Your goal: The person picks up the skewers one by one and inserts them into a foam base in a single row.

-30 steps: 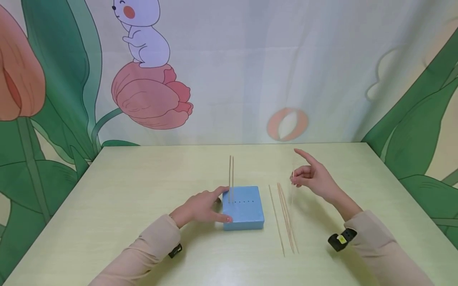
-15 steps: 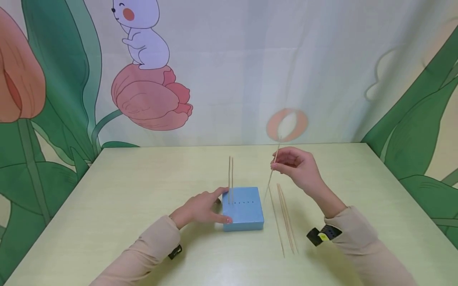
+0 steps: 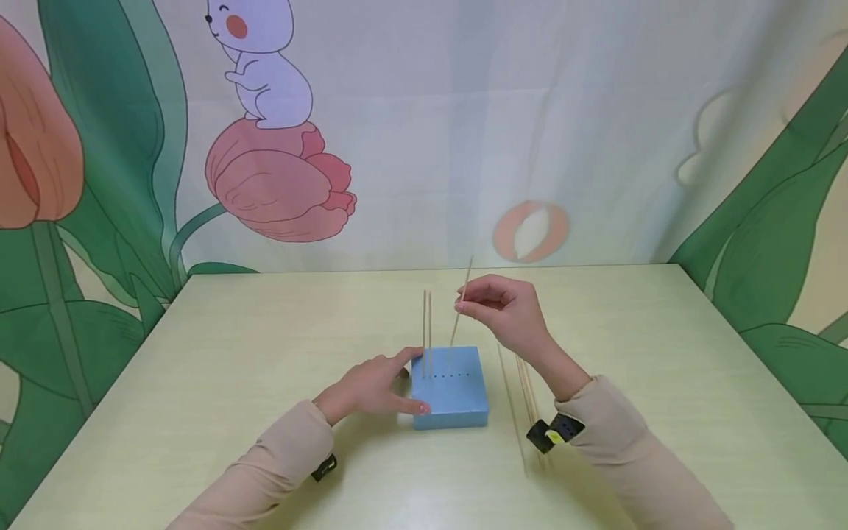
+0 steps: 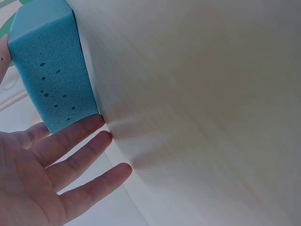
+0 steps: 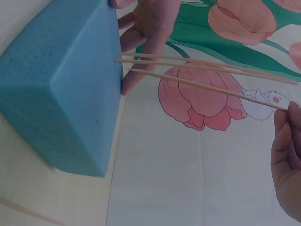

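Note:
A blue foam block (image 3: pixel 457 397) with a row of small holes sits on the table. Two bamboo skewers (image 3: pixel 427 324) stand upright in it near its left edge. My left hand (image 3: pixel 367 381) rests against the block's left side, thumb and index finger spread along it; in the left wrist view its other fingers (image 4: pixel 77 165) extend fairly straight. Thumb and fingertips of my right hand (image 3: pixel 513 309) pinch another skewer (image 3: pixel 467 278), tilted, above the block. In the right wrist view this skewer's (image 5: pixel 207 87) lower tip is close to the block's top; contact is unclear.
Several loose skewers (image 3: pixel 526 383) lie on the table (image 3: pixel 265 338) right of the block, partly hidden under my right forearm. A printed curtain (image 3: pixel 411 147) hangs behind the table's far edge. Each wrist wears a black strap, the right one's camera (image 3: pixel 542 436) low over the loose skewers.
My right hand has moved left, carrying the skewer from the right of the loose skewers to above the block. The left hand and block have stayed in place.

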### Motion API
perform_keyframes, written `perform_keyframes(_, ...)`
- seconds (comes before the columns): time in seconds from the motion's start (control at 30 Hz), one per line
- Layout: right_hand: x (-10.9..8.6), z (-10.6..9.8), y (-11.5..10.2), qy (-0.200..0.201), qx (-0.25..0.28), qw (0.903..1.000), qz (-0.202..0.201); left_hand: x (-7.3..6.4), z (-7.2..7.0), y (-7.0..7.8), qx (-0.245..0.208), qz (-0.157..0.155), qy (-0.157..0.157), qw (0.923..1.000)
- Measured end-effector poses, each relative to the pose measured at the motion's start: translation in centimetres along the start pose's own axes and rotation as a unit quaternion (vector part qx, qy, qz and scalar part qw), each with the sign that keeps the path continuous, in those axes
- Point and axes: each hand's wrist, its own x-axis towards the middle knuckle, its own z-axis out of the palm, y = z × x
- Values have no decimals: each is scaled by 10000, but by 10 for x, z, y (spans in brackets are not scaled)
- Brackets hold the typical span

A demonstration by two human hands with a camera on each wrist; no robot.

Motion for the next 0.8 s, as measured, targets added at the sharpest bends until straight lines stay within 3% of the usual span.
perform_keyframes(0.53, 0, 19, 5, -173, -398, 9977, -514, 2, 2, -3, 4, 84, 9, 10000)
perform_keyframes(0.8, -7, 26, 14, -425, -615, 9965, -369, 0, 1, -3, -12, 77, 22, 10000)
